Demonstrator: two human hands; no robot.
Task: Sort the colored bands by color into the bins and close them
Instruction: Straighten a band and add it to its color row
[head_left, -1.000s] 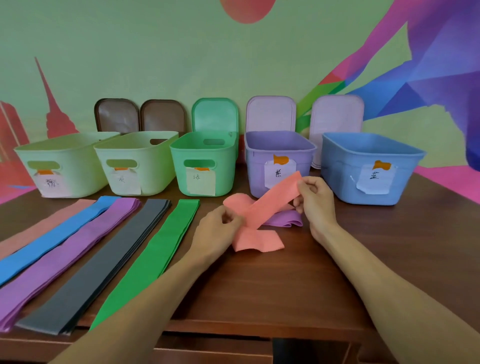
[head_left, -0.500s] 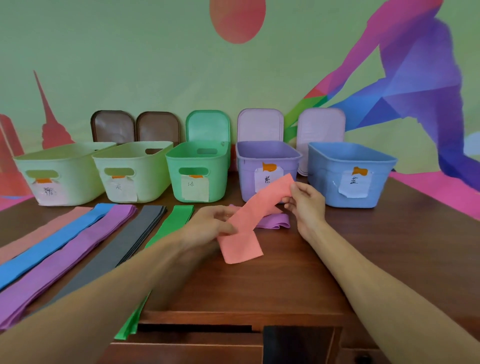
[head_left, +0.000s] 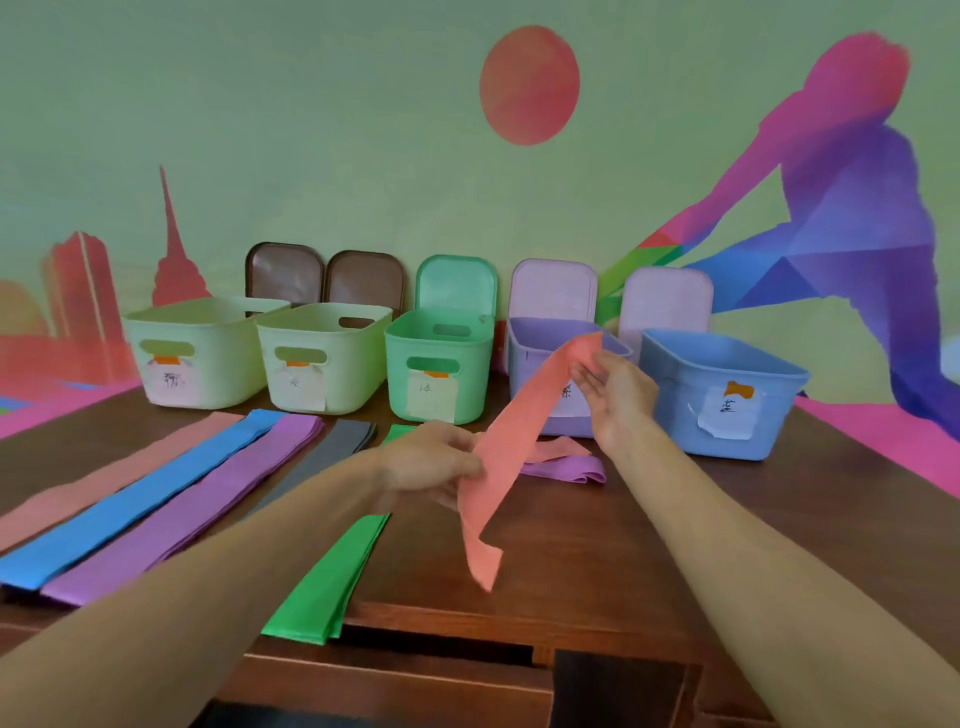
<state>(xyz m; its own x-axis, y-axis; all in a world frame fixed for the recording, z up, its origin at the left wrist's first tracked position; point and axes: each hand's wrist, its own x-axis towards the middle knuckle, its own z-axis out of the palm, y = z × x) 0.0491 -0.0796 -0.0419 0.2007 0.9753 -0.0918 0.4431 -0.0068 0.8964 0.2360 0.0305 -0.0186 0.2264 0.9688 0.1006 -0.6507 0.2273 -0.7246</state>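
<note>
While aloft, salmon band (head_left: 519, 431), tail limp.

Pale green wall (head_left: 311, 130) behind, painted with a red sun (head_left: 529, 85), red towers (head_left: 78, 306) and a purple runner (head_left: 857, 208); dark wooden surface (head_left: 597, 561) below.

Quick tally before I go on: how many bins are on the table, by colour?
Pale yellow-green bins: 2
Green bin: 1
Purple bin: 1
Blue bin: 1
Total: 5
</note>
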